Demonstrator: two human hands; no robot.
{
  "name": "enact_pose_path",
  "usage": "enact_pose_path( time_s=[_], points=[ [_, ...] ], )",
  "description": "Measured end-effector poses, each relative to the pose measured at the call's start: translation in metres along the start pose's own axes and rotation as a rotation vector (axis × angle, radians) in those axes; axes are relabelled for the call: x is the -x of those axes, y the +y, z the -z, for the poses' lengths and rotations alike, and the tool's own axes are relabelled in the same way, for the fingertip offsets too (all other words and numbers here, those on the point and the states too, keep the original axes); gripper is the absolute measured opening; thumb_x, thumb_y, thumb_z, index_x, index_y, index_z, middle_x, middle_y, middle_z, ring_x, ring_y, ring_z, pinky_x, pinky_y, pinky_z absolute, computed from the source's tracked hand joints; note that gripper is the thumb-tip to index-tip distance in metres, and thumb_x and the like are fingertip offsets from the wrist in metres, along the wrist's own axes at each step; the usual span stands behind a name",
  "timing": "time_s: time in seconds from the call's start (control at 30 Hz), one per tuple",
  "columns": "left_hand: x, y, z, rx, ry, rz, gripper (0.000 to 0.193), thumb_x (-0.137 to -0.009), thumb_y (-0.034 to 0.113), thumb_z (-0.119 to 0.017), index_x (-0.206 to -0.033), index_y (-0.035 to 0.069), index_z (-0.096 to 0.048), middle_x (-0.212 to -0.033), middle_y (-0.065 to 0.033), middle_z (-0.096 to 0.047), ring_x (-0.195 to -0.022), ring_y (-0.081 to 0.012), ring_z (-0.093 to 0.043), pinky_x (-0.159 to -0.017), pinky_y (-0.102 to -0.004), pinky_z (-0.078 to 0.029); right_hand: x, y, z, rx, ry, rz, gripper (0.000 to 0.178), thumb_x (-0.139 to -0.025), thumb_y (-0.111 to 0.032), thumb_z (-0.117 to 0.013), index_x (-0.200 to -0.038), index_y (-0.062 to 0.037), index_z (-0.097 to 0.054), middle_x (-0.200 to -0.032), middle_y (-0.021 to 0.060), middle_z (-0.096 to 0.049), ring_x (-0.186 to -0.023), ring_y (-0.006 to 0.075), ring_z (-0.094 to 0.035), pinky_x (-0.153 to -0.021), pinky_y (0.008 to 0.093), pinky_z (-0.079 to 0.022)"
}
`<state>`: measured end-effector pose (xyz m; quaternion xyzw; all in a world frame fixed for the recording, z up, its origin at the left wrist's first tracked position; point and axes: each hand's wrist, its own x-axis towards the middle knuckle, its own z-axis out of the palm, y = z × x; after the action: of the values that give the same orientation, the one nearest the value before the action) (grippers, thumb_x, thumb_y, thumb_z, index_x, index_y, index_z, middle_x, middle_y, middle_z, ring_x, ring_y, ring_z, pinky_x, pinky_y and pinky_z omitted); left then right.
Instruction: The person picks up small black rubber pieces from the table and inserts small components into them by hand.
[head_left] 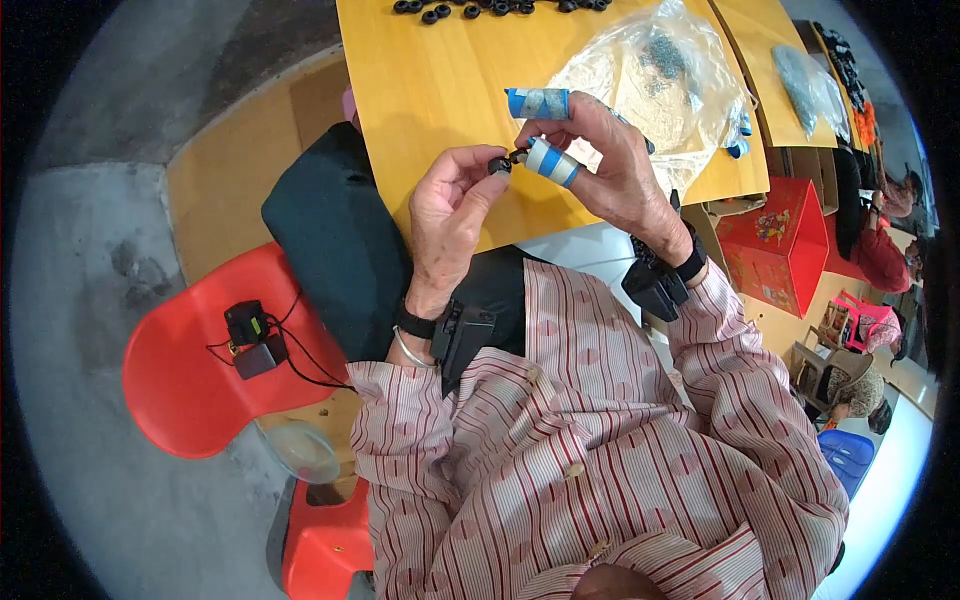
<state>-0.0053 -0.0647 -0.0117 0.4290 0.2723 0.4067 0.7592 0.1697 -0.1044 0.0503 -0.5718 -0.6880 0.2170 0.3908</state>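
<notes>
Over the near edge of the yellow table (430,90), my left hand (445,215) pinches a small round black part (500,165) between thumb and fingertips. My right hand (615,165) comes in from the other side, its fingertips closed on a tiny dark piece (518,156) that meets the black part. Blue and white tape wraps two of the right hand's digits, one of them stretched out above the pinch. Whether the two small pieces are joined, I cannot tell. Beyond the right hand lies a clear plastic bag (600,75) holding many small dark bits.
Several round black parts (472,12) lie along the table's far edge. A red chair (190,370) bearing a black device with cables (258,340) stands left. At right are a red box (765,245), another plastic bag (800,90) and other people seated farther off.
</notes>
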Motion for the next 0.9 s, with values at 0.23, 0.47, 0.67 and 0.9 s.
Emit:
enact_pose_path(
  time_s=[0.23, 0.47, 0.67, 0.9],
  points=[
    [0.000, -0.004, 0.000, -0.023, -0.013, -0.019, 0.022, -0.085, -0.004, -0.060, -0.107, -0.004, -0.058, -0.094, -0.0043, -0.061, -0.084, -0.0079, -0.057, -0.078, -0.0195, -0.046, -0.002, -0.002, 0.001, 0.102, -0.030, 0.059, 0.034, -0.076, -0.001, -0.066, -0.109, -0.0020, -0.057, -0.090, 0.0086, -0.063, -0.080, 0.0247, -0.061, -0.070, 0.0331, -0.052],
    [-0.001, -0.003, 0.000, -0.060, -0.008, -0.016, 0.021, -0.085, -0.004, -0.060, -0.106, -0.004, -0.058, -0.093, -0.0050, -0.062, -0.084, -0.0087, -0.058, -0.078, -0.0200, -0.046, -0.008, -0.010, 0.006, 0.296, -0.108, 0.200, 0.028, -0.072, 0.002, -0.066, -0.097, -0.0025, -0.055, -0.085, 0.0080, -0.060, -0.080, 0.0285, -0.057, -0.069, 0.0377, -0.049],
    [-0.001, -0.004, 0.000, -0.083, -0.004, -0.030, 0.020, -0.086, -0.004, -0.059, -0.105, -0.005, -0.059, -0.094, -0.0053, -0.063, -0.086, -0.0093, -0.058, -0.079, -0.0208, -0.047, -0.007, -0.009, 0.002, 0.230, -0.092, 0.160, 0.027, -0.072, 0.002, -0.066, -0.096, -0.0022, -0.055, -0.083, 0.0083, -0.059, -0.079, 0.0290, -0.056, -0.069, 0.0375, -0.049],
    [0.000, -0.005, 0.002, -0.226, -0.027, -0.003, 0.024, -0.086, -0.006, -0.058, -0.109, -0.004, -0.057, -0.100, -0.0062, -0.061, -0.087, -0.0093, -0.055, -0.080, -0.0212, -0.046, -0.007, -0.005, 0.004, 0.264, -0.133, 0.238, 0.030, -0.069, 0.004, -0.065, -0.097, -0.0016, -0.054, -0.086, 0.0098, -0.058, -0.082, 0.0300, -0.055, -0.070, 0.0375, -0.048]
  ],
)
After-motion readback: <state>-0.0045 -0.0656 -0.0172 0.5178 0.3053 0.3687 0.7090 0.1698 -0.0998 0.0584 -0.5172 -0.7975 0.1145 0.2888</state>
